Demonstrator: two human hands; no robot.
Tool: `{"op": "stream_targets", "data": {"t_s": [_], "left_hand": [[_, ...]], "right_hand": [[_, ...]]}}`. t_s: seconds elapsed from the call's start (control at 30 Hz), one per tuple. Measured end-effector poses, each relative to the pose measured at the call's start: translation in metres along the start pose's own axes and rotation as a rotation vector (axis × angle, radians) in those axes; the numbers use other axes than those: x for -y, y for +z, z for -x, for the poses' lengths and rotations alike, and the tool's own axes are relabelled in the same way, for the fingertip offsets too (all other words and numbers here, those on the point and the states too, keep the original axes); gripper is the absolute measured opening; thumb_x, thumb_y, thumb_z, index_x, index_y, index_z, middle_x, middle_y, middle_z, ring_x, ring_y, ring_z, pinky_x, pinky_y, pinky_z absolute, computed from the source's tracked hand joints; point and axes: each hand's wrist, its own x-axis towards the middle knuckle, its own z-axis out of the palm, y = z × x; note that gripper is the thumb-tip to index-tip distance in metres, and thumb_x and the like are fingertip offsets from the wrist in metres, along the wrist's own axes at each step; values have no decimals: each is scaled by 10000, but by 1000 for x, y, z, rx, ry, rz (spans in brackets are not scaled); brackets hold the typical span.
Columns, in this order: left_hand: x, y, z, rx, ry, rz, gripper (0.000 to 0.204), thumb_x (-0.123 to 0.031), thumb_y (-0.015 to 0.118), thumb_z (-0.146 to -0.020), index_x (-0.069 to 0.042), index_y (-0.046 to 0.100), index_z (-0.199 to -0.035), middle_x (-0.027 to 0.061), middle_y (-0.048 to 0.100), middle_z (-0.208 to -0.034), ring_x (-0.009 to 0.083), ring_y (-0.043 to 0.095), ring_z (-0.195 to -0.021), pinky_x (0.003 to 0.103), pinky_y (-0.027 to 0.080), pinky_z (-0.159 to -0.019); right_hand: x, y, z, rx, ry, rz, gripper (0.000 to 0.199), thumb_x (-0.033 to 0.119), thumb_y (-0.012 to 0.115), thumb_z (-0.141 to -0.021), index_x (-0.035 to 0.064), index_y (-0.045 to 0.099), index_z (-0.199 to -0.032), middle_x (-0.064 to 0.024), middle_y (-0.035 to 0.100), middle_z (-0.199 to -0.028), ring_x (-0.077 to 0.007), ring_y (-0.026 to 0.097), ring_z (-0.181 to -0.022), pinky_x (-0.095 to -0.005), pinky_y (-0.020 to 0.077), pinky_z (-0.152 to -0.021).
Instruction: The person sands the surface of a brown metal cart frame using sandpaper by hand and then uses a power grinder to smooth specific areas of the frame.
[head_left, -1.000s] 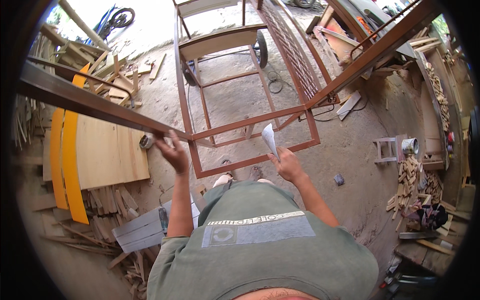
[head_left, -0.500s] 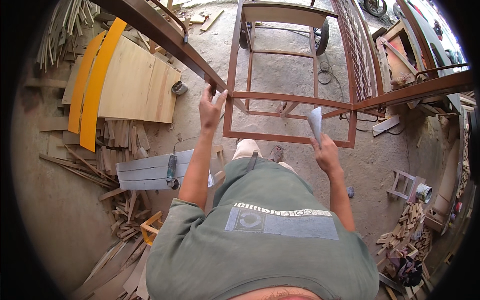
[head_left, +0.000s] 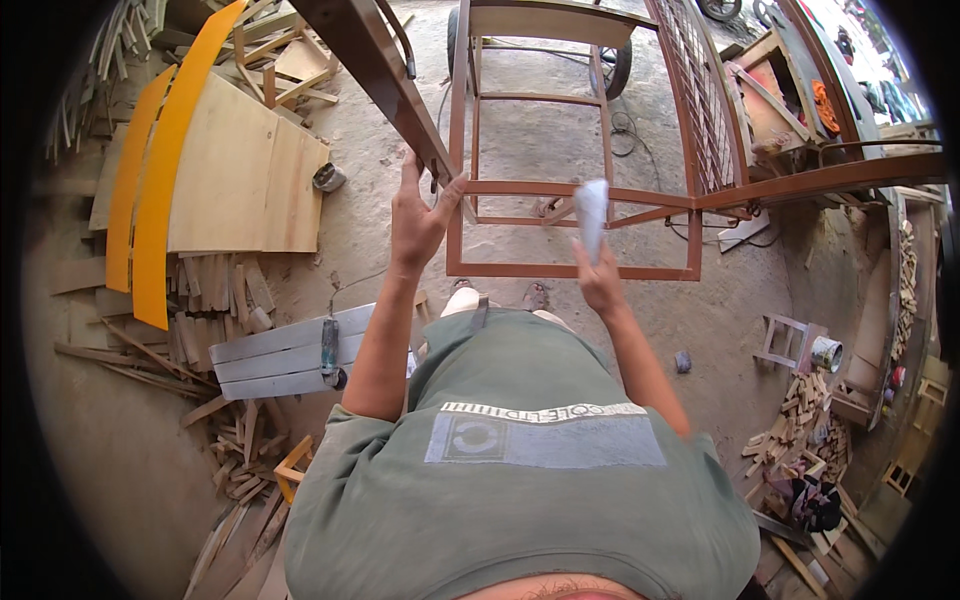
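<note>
My left hand is closed round the end of a brown metal door bar, where it meets the brown metal frame. Its thumb lies near the frame's corner, and the fingertips are partly hidden behind the bar. My right hand pinches a folded pale grey sheet, sandpaper by its look, and holds it upright. The sheet is slightly blurred and overlaps the frame's upper crossbar in view. Whether it touches that bar I cannot tell.
Another brown bar swings out right beside a mesh side panel. Left are plywood, orange boards and a power tool on a grey plank bench. A small stool and wood scraps lie right.
My right hand has moved left along the frame with the folded sheet. My left hand keeps its hold on the bar's end. The view has shifted slightly.
</note>
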Motion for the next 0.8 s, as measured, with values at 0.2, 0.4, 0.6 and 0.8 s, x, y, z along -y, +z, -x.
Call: {"op": "stream_targets", "data": {"t_s": [0.2, 0.4, 0.6, 0.8], "left_hand": [[13, -33, -17, 77, -44, -163, 640, -455, 744, -881, 40, 604, -1262, 224, 702, -1124, 309, 679, -1070, 361, 519, -889], [-9, -65, -27, 804, -475, -493, 406, -385, 704, -919, 20, 731, -939, 129, 722, -842, 148, 671, -761, 302, 523, -706], [89, 34, 11, 602, 518, -434, 610, -386, 695, -909, 67, 557, -1295, 239, 560, -1364, 349, 510, -1315, 398, 416, -1087], [166, 125, 35, 414, 378, -784, 1057, -567, 723, -779, 107, 295, -1472, 364, 184, -1565, 508, 109, -1487, 671, 99, -1155]], "right_hand": [[-24, 135, -110, 97, -440, 543, 658, 182, 436, -963, 22, 225, -1565, -222, 206, -1624, -360, 170, -1520, -543, 138, -1214], [-135, 10, -104, -175, -174, 1166, 706, 194, 490, -934, 65, 229, -1577, -161, 180, -1649, -329, 95, -1541, -505, 32, -1238], [-101, -184, 1, -571, 4, 936, 602, 405, 499, -1010, -80, 485, -1366, -311, 530, -1345, -433, 535, -1227, -452, 443, -1015], [-56, -108, 108, -856, 202, 72, 632, 399, 431, -1058, -107, 416, -1436, -231, 489, -1458, -316, 453, -1373, -380, 333, -1132]]}}
